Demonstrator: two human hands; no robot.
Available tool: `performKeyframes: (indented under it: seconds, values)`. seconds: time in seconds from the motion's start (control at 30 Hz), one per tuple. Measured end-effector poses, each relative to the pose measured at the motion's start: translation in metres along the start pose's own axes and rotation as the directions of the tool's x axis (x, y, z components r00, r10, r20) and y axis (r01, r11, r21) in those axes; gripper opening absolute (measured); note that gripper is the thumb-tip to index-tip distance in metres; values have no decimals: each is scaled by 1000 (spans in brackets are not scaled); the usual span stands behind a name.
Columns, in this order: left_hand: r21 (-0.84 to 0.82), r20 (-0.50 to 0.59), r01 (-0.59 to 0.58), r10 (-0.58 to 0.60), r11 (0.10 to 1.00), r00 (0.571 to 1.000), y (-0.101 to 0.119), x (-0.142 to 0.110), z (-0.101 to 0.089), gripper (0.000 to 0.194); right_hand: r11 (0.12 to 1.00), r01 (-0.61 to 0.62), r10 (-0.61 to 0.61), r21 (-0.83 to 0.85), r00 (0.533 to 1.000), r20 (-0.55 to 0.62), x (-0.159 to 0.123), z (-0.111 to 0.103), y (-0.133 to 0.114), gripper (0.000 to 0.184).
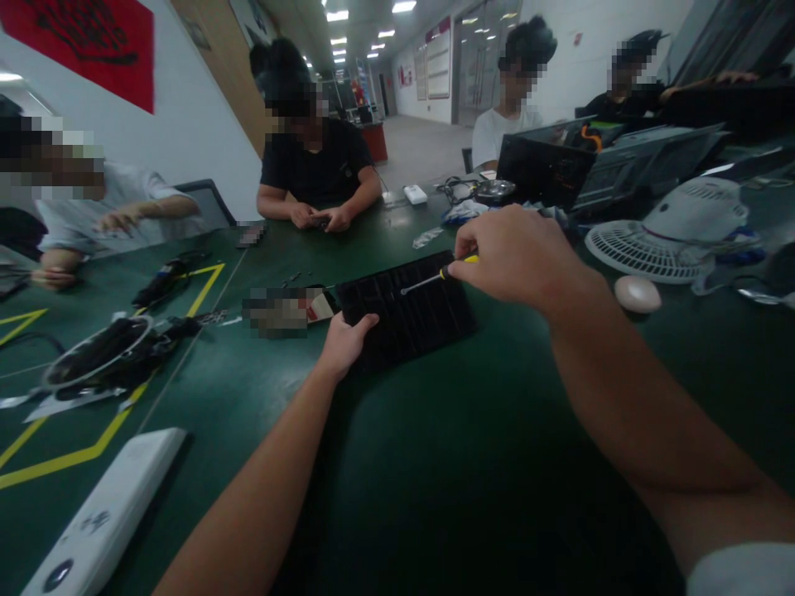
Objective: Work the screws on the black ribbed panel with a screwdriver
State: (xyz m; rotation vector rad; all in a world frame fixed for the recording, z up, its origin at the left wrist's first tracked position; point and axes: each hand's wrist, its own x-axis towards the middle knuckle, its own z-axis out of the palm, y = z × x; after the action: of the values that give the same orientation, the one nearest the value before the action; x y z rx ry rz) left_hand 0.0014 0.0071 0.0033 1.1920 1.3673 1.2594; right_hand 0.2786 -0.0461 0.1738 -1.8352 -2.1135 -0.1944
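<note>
Fingers of the right hand are curled closed around the yellow-and-black handle of a screwdriver, its shaft slanting down-left over a black ridged panel; tip contact cannot be told. The left hand grips the panel's left edge, thumb on top. The panel is at mid-view, above a green table

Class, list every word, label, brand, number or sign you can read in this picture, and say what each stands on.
None can be read.
Red banner: black brushwork characters, too blurred to read.
Wall boards: too small and blurred to read.
White device: dark marks, too blurred to tell whether they are lettering.
Black panel and screwdriver: no lettering can be made out.
</note>
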Motion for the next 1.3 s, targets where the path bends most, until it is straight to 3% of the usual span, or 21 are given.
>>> performKeyframes:
  seconds: [0.43, 0.63, 0.77, 0.87, 1.07, 1.3]
  values:
    - [-21, -11, 0, 0, 1000, 1000, 3, -3, 1, 51, 996, 73, -72, 59, 997, -8, -2, 4, -7, 17]
    - [-19, -3, 8, -8, 1000, 1000, 4, -5, -1, 50, 990, 90, -82, 110, 994, -73, -4, -6, -2, 14]
    - [-14, -2, -11, 11, 1000, 1000, 1, -3, -2, 50, 992, 84, -80, 91, 996, -47, -3, -10, -2, 15]
    - [-5, -9, -14, 14, 1000, 1000, 1, -3, -2, 51, 992, 95, -94, 87, 995, -22, -1, -8, -2, 17]
    - [-7, 13, -13, 13, 1000, 1000, 2, -3, -2, 51, 988, 118, -109, 103, 990, -87, -2, 0, -2, 15]
    - [-22, 24, 9, -8, 1000, 1000, 3, -4, -1, 50, 988, 115, -110, 101, 992, -56, -3, 0, -6, 15]
